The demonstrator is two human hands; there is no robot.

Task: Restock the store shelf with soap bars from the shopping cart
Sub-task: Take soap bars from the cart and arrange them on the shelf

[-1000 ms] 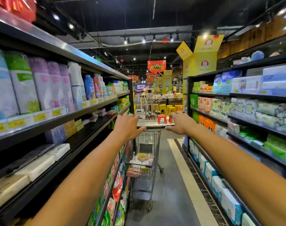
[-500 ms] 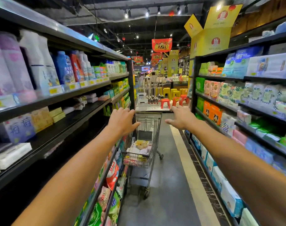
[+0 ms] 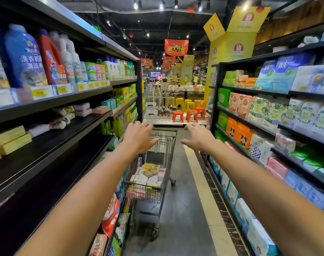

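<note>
Both arms are stretched out down the aisle. The left hand [image 3: 139,136] is spread, fingers loose and slightly bent, hovering over the near left corner of the shopping cart [image 3: 163,145], holding nothing. The right hand [image 3: 198,138] is out to the right of the cart, above the grey floor, fingers splayed and relaxed, thumb pointing in toward the cart, and it is empty as well. Whether the left palm actually touches the cart's rim I cannot tell from here.

The cart stands in the aisle, tight against the left-hand shelving, its wire basket part filled with soap bars [image 3: 150,177], a jumble of white, yellow and pink packs lying in the bottom.

On the left, the dark store shelf [image 3: 65,137] runs away down the aisle, with yellow bars [image 3: 11,140] stacked at the near end and a few wrapped packs [image 3: 81,109] farther along. Above it, detergent bottles [image 3: 26,58] line up behind yellow price tags. Over on the right, tissue packs [image 3: 287,72] fill the racks. At the far end stand red stools [image 3: 177,115] and yellow ones behind them, under a red hanging banner [image 3: 176,47].
</note>
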